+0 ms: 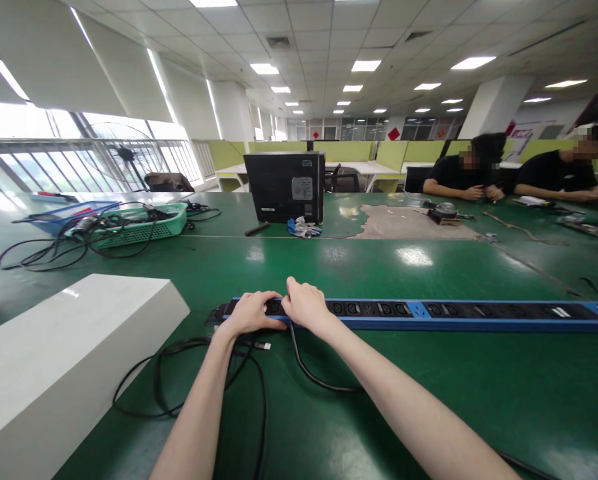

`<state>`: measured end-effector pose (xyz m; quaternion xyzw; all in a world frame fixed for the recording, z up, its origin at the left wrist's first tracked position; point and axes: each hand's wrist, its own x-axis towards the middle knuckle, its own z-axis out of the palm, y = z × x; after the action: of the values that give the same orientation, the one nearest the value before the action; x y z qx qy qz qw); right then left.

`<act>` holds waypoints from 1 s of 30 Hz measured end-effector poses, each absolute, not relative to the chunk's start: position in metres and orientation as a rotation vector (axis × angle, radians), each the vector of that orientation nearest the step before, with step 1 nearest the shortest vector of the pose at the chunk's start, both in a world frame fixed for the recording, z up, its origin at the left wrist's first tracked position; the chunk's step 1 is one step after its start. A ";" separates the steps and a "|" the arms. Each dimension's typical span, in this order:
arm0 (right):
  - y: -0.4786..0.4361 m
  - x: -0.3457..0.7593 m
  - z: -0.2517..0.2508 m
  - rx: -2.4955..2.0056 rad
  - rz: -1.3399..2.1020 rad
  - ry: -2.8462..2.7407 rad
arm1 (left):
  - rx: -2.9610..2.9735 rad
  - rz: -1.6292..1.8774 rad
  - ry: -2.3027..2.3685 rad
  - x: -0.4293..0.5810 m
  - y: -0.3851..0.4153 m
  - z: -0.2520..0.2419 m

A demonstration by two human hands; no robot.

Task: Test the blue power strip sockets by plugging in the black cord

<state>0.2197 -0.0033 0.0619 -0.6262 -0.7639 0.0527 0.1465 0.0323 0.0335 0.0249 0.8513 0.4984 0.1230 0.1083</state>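
Observation:
A long blue-and-black power strip (383, 311) with rows of sockets lies across the green table in front of me. My left hand (253, 312) grips it near its left end, thumb on the near side and fingers over the far side. Right beside it, my right hand (306, 305) is closed over the sockets, holding the end of a black power cable (311, 379). That cable hangs out below the fist and curves right under my forearm; its plug is hidden by the fingers. Near my left wrist, a USB connector (265, 346) lies among loose black cable loops (161, 380).
On the left stands a large white box (79, 333). Behind it are a green basket (143, 230) and a blue tray (63, 217) with cables. A black monitor-like unit (279, 187) and gloves (303, 228) sit ahead. Two people (463, 170) sit at the far right.

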 end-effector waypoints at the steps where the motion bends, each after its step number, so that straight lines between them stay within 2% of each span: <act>1: -0.003 0.219 0.063 -1.793 0.140 -2.209 | 2.507 0.372 1.455 0.032 0.033 0.025; 15: -0.009 0.199 0.054 -1.755 0.108 -2.253 | 2.534 0.400 1.455 0.029 0.028 0.025; 20: 0.007 0.247 0.075 -1.410 0.691 -2.463 | 2.501 0.398 1.469 0.029 0.027 0.029; 21: 0.009 0.257 0.078 -1.311 0.690 -2.496 | 2.492 0.392 1.469 0.029 0.027 0.030; 24: 0.008 0.270 0.084 -1.116 0.443 -2.582 | 2.486 0.396 1.451 0.029 0.026 0.032; 30: 0.001 0.250 0.082 -1.165 0.050 -2.755 | 2.478 0.426 1.445 0.029 0.028 0.031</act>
<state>0.2502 0.0014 0.0816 -0.3883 -0.9183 0.0168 0.0749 0.0290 0.0277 0.0307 0.8483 0.4946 0.1457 0.1206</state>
